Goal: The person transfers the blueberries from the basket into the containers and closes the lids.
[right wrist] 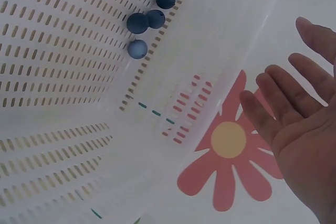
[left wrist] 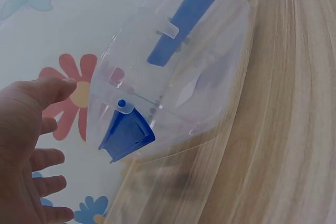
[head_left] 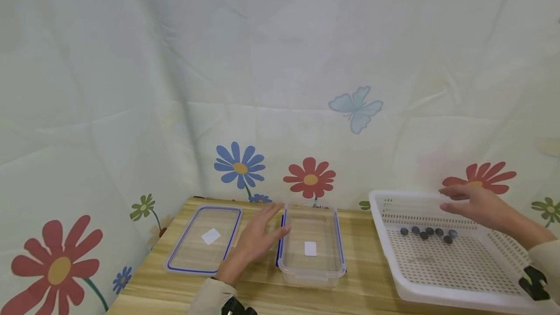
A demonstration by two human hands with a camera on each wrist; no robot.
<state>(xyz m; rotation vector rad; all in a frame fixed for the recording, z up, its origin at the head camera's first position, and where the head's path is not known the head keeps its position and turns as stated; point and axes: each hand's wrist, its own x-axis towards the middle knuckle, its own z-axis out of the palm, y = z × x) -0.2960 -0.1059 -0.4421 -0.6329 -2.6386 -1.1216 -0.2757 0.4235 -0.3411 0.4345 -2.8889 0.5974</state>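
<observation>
My left hand [head_left: 257,237] hovers at the left side of a clear plastic container [head_left: 311,276], fingers spread and holding nothing. The container has blue side clips [left wrist: 128,135] and a white label on it. To the left of that hand lies a clear lid [head_left: 192,252] with a blue seal. My right hand [head_left: 479,208] is raised over the far right part of a white perforated basket [head_left: 417,288], its fingers loosely extended and free of any object. Several dark blue balls, perhaps blueberries [right wrist: 137,49], lie in the basket near its back wall.
A wood-grain table [head_left: 358,266] carries the lid, container and basket in a row from left to right. Behind it hangs a pale curtain [head_left: 280,62] printed with flowers and a butterfly, close to the table's back edge.
</observation>
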